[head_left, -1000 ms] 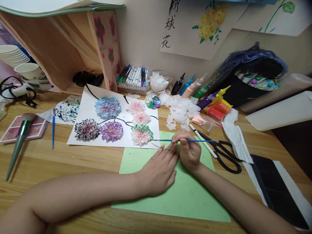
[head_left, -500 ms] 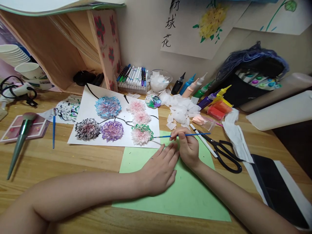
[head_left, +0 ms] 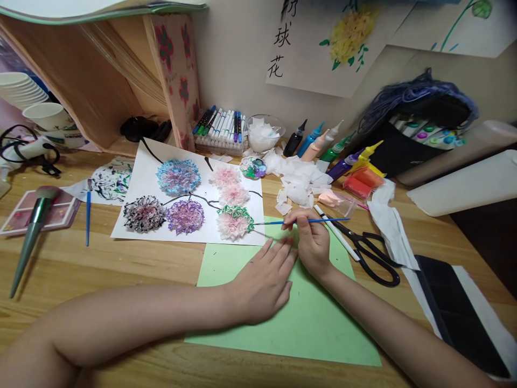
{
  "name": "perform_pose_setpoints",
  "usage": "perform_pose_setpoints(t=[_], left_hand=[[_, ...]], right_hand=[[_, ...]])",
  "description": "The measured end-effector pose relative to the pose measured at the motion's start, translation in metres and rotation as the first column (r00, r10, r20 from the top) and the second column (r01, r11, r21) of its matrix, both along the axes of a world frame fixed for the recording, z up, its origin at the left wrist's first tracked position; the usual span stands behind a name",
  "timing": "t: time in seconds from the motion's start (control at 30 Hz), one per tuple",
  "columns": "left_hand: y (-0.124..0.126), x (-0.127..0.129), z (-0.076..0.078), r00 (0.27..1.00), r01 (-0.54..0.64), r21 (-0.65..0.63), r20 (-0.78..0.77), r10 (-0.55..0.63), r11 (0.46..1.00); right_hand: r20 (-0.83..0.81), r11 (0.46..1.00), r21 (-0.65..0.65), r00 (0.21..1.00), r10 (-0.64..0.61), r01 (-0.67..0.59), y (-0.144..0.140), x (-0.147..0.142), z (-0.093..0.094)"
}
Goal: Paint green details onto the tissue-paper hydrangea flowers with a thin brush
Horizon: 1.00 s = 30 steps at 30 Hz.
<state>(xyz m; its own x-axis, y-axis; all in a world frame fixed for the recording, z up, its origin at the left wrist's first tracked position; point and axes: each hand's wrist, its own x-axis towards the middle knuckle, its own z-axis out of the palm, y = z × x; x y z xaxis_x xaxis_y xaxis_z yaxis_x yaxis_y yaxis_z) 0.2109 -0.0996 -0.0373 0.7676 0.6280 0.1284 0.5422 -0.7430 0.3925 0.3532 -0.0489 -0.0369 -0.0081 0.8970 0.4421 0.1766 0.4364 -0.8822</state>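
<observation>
Above the wooden table, the right hand pinches a blue brush sideways, tip pointing left at a flower; the left hand lies flat nearby.

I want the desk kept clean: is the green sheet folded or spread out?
Spread out: the green sheet lies flat on the desk under the left hand, both near corners showing.

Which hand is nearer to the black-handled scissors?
The right hand: it holds a blue paintbrush just left of the scissors. The left hand rests on the green paper, farther left, beyond the right hand.
</observation>
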Motion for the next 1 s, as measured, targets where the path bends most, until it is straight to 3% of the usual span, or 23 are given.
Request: perform_pose_setpoints(t=[0.2, 0.37, 0.57, 0.77, 1.0], left_hand=[[0.0004, -0.0005, -0.0004, 1.0, 0.002, -0.004, 0.004, -0.002, 1.0], [-0.0001, 0.0, -0.0008, 1.0, -0.001, 0.009, 0.002, 0.001, 1.0], [0.0004, -0.0003, 0.0001, 1.0, 0.008, -0.001, -0.012, -0.008, 1.0], [0.0, -0.0007, -0.0013, 1.0, 0.003, 0.004, -0.009, -0.003, 1.0], [0.0007, -0.0006, 0.0003, 1.0, 0.006, -0.019, -0.009, -0.006, 1.0]], right_hand=[[0.036, 0.996, 0.046, 0.996, 0.081, -0.082, 0.0002, 0.0012, -0.0006], [-0.014, 0.996, 0.07, 0.999, 0.05, -0.049, 0.0008, 0.001, -0.0011], [0.009, 0.991, 0.082, 0.995, 0.102, -0.102, -0.0004, 0.0014, -0.0001], [-0.017, 0.991, 0.122, 0.998, 0.055, -0.053, -0.0001, 0.0016, -0.0009], [0.027, 0.988, 0.102, 0.993, 0.114, -0.117, -0.0002, -0.0002, -0.0016]])
